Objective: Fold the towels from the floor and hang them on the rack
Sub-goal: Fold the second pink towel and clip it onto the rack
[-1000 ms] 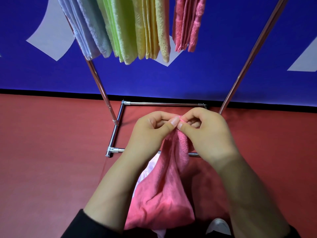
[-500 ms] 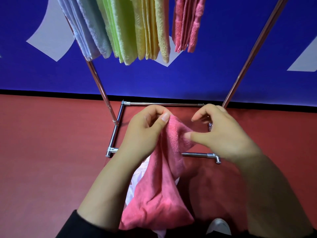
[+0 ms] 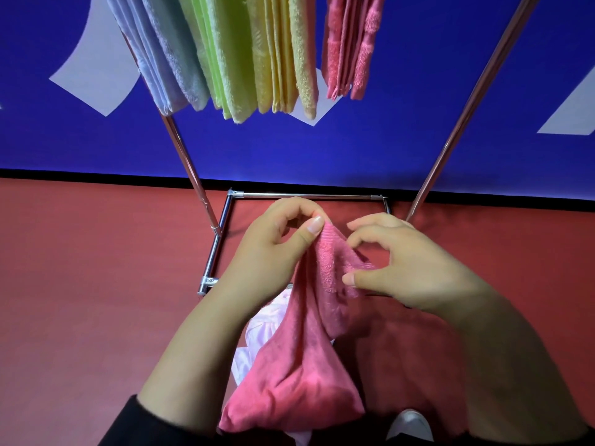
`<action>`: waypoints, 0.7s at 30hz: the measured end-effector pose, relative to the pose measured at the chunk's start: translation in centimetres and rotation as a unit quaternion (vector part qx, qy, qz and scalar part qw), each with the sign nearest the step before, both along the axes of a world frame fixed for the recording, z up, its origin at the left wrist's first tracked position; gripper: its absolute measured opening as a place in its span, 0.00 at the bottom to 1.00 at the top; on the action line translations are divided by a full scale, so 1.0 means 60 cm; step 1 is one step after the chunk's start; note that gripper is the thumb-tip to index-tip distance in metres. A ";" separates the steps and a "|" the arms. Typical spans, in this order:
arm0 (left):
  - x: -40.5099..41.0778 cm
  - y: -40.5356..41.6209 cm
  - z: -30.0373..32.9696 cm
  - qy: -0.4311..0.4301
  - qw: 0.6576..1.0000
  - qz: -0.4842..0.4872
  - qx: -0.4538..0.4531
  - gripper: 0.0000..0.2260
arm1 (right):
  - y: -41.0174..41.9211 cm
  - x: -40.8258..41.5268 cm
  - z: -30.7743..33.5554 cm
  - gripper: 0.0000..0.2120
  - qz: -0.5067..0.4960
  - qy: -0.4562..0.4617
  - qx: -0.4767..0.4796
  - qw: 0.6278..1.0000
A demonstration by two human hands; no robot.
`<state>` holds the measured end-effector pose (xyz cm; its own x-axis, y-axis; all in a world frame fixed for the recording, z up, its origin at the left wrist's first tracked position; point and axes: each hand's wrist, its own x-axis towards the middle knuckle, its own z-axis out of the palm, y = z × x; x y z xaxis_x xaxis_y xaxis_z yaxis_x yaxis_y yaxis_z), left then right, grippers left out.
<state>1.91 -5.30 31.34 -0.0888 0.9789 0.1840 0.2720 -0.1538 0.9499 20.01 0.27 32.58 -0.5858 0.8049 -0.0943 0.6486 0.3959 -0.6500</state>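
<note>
Left hand point(image 3: 273, 249) pinched the pink towel point(image 3: 306, 355) by its top corner, cloth hanging limp toward six o'clock. Soft, light, floppy by the look; best taken at corners. At three o'clock, right hand point(image 3: 405, 268) half-curled, thumb touching the edge, gripping nothing firmly.

Two bare forearms reach out of black sleeves point(image 3: 128, 420) pushed up toward the elbows; the left hand point(image 3: 270, 249) and right hand point(image 3: 409, 268) wear no gloves or rings
</note>
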 end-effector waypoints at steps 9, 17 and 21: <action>-0.040 -0.009 0.019 -0.079 0.995 0.057 -0.005 0.07 | 0.005 0.024 -0.019 0.16 -0.018 -0.183 -0.066 0.981; -0.055 -0.005 0.002 0.200 0.955 0.218 0.016 0.05 | 0.007 0.028 -0.002 0.09 -0.122 -0.111 0.031 0.986; -0.046 -0.009 0.009 0.326 0.918 0.222 0.039 0.03 | 0.010 0.035 0.005 0.06 -0.153 -0.085 0.081 0.981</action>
<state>-0.88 -5.81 31.86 -0.3220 0.8549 0.4068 0.8307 0.0490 0.5546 22.14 0.88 32.90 -0.3021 0.9529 -0.0265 0.8465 0.2554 -0.4671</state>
